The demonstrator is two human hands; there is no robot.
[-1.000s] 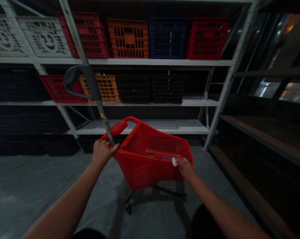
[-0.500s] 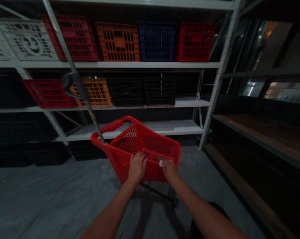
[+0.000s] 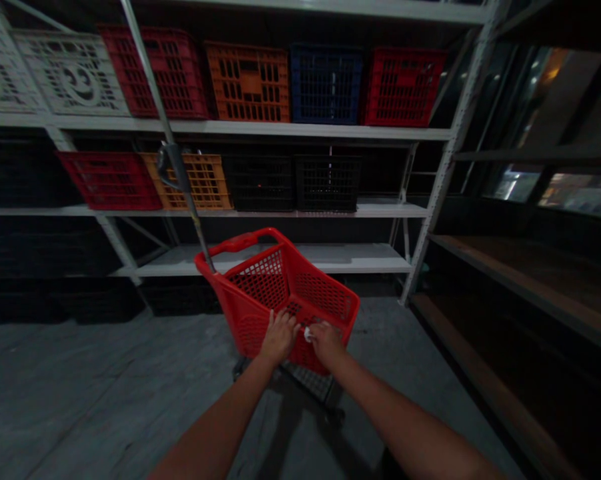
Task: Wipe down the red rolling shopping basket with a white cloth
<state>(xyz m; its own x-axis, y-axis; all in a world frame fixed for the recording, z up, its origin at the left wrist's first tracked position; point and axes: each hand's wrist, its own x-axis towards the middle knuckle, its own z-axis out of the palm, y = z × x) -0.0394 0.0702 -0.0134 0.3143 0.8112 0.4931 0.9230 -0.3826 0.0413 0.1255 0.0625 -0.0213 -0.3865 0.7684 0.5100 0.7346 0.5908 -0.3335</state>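
Left hand: my left hand (image 3: pixel 279 337) sits on the near rim of the red cart basket (image 3: pixel 260 303), fingers curled over the edge and grasping it.
Right hand: my right hand (image 3: pixel 325 341) is on that same rim, just beside the left, nearly touching it; fingers closed on the rim with a small white scrap (image 3: pixel 307 333) pinned under them. What the scrap is, I cannot tell.
Cart: the red cart basket stands on the grey concrete floor (image 3: pixel 80 393) right ahead of me, in front of the shelving, turned at an angle with its far corner toward the left.
Handle: a grey pole handle (image 3: pixel 180 180) rises from the far left corner of the basket, leaning up and to the left, its dark grip level with the middle shelf.
Undercarriage: a dark frame and a wheel (image 3: pixel 335 417) show below the basket, close to my right forearm.
Shelving: a pale metal rack (image 3: pixel 300 131) fills the wall behind. Top row holds white, red, orange, blue and red crates; I see the blue crate (image 3: pixel 325 83) in the middle.
Middle shelf: a red crate, an orange crate (image 3: pixel 208 180) behind the pole, then two black ones.
Right side: dark wooden shelves (image 3: pixel 525 273) run along the wall.
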